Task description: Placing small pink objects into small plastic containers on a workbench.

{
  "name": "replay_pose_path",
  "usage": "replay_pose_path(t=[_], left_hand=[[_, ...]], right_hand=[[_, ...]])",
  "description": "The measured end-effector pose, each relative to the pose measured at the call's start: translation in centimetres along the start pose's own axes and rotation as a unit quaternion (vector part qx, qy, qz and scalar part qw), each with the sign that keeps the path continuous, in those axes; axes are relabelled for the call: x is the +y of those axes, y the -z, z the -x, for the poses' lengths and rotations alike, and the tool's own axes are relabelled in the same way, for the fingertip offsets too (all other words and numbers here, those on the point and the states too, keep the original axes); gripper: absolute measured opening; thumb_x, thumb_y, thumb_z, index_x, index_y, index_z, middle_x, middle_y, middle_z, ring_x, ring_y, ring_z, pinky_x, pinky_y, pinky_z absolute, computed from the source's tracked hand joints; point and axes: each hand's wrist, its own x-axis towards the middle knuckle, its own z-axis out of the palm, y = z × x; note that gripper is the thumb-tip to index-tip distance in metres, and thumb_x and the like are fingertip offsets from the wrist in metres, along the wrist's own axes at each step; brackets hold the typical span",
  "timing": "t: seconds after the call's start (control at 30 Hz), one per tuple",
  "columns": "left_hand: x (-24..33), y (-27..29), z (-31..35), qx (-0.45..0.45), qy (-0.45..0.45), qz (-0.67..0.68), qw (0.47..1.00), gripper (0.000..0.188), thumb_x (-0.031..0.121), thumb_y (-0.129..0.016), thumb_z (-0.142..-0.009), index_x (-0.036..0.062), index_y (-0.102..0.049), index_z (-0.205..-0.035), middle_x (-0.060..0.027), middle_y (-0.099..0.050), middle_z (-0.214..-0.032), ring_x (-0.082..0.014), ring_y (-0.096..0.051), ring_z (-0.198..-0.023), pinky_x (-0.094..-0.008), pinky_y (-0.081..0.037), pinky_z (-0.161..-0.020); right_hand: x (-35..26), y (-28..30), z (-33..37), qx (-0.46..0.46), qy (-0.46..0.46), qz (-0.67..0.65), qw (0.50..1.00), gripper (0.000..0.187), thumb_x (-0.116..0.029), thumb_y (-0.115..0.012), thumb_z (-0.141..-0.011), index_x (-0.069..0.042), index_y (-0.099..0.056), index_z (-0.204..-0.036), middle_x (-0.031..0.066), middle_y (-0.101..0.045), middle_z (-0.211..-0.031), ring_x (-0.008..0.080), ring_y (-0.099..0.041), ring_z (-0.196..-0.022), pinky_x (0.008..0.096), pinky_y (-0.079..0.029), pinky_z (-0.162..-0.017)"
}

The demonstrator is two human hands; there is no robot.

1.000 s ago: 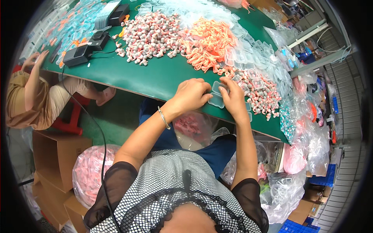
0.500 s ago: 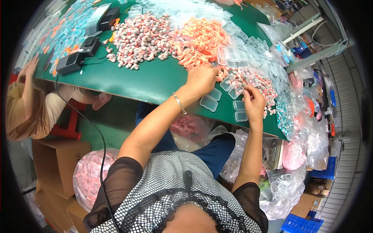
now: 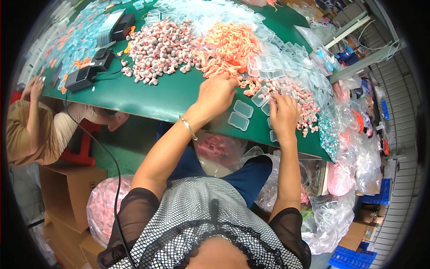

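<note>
My left hand (image 3: 217, 95) is at the near edge of a heap of orange cord bundles (image 3: 233, 47). Its fingers are bent together, and what they pinch, if anything, is hidden. My right hand (image 3: 285, 117) has its fingers curled down beside a small clear plastic box (image 3: 261, 96), over the edge of a spread of small pink-and-grey pieces (image 3: 307, 105). Its fingertips are partly hidden, so what they grip cannot be made out. Between my hands lies a clear rectangular box (image 3: 238, 121) with its two halves flat on the green table (image 3: 156, 101).
A pile of grey-and-pink knotted pieces (image 3: 163, 49) lies left of the cords. Clear boxes (image 3: 286, 54) cover the back and right. Black devices (image 3: 80, 78) with a cable stand at left, near another person's hands (image 3: 33, 87). Teal pieces (image 3: 328, 136) lie at the right edge.
My left hand has drawn back a little to the left. My right hand has shifted left and turned so that its back shows more, covering part of the boxes beneath it.
</note>
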Motion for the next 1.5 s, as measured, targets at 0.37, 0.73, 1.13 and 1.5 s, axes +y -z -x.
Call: replay_pose_path(t=[0.37, 0.73, 1.13, 1.5], left_hand=[[-6.9, 6.9, 3.8, 0.123, 0.140, -0.117, 0.976, 0.012, 0.012, -0.069, -0.081, 0.0089, -0.072, -0.092, -0.0090, -0.067, -0.089, -0.0305, -0.066, -0.087, -0.0425, -0.054, -0.074], [-9.7, 6.6, 3.1, 0.141, 0.128, -0.173, 0.966, 0.015, 0.014, -0.074, -0.078, 0.0102, -0.072, -0.093, -0.0087, -0.065, -0.089, -0.0295, -0.066, -0.089, -0.0433, -0.053, -0.073], [-7.6, 4.6, 2.1, 0.099, 0.154, -0.145, 0.972, 0.010, 0.010, -0.059, -0.079, 0.0053, -0.067, -0.082, -0.0158, -0.067, -0.084, -0.0365, -0.068, -0.079, -0.0480, -0.054, -0.070], [-5.2, 3.6, 5.6, 0.069, 0.118, -0.031, 0.990, 0.010, 0.009, -0.066, -0.081, 0.0039, -0.062, -0.089, -0.0128, -0.065, -0.086, -0.0315, -0.064, -0.075, -0.0426, -0.050, -0.068]], right_hand=[[-0.5, -4.4, -6.0, -0.004, 0.065, 0.085, 0.994, 0.012, -0.021, -0.072, -0.081, -0.014, -0.070, -0.089, 0.0046, -0.067, -0.085, 0.0258, -0.061, -0.087, 0.0454, -0.037, -0.081], [-0.5, -2.4, -6.4, 0.005, 0.030, -0.103, 0.994, 0.008, -0.010, -0.070, -0.083, -0.004, -0.068, -0.088, 0.0115, -0.066, -0.088, 0.0281, -0.063, -0.086, 0.0378, -0.050, -0.073], [-2.0, 1.7, -1.6, -0.092, -0.115, -0.496, 0.856, 0.005, 0.003, -0.068, -0.085, 0.003, -0.067, -0.090, 0.0062, -0.066, -0.096, 0.0117, -0.062, -0.089, 0.0249, -0.049, -0.078], [-5.7, 1.6, 4.3, -0.130, -0.172, -0.528, 0.822, 0.012, 0.009, -0.065, -0.084, 0.003, -0.069, -0.093, 0.0072, -0.063, -0.102, 0.0119, -0.062, -0.088, 0.0244, -0.053, -0.078]])
